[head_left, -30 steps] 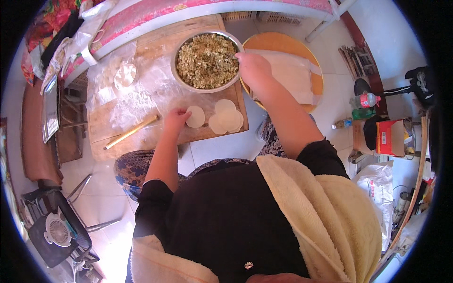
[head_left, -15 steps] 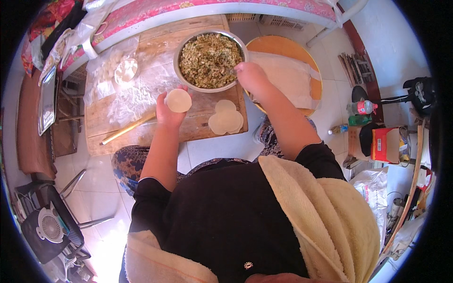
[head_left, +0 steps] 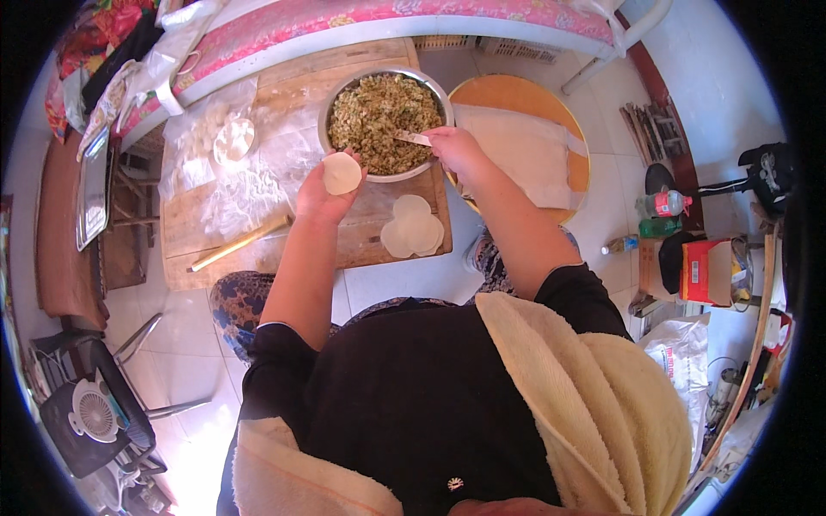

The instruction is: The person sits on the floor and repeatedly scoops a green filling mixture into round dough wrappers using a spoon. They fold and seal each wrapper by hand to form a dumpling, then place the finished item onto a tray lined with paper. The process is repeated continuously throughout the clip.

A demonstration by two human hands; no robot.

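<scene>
On my left hand point(head_left: 318, 203) lies a round dough wrapper point(head_left: 342, 174), held near the bowl's lower left rim. My right hand point(head_left: 458, 150) grips a pale flat stick point(head_left: 414, 138), its tip in the chopped green-brown filling point(head_left: 379, 116). That filling heaps up inside a wide metal bowl point(head_left: 324, 129) on the wooden board point(head_left: 361, 244). Several more wrappers point(head_left: 411, 230) overlap at the board's near right corner. A rolling pin point(head_left: 243, 243) rests left of my left forearm.
Further left on the board are a small white bowl point(head_left: 234, 142) and floury plastic sheeting point(head_left: 280, 163). A round yellow tray point(head_left: 495, 89) with a white cloth point(head_left: 512, 150) stands right of the board. Bottles point(head_left: 664, 205) and a red box point(head_left: 707, 271) sit at far right.
My right hand has shifted from the bowl's rim, bringing the stick into clear sight over the filling. My left hand has moved slightly right with the wrapper, closer to the bowl.
</scene>
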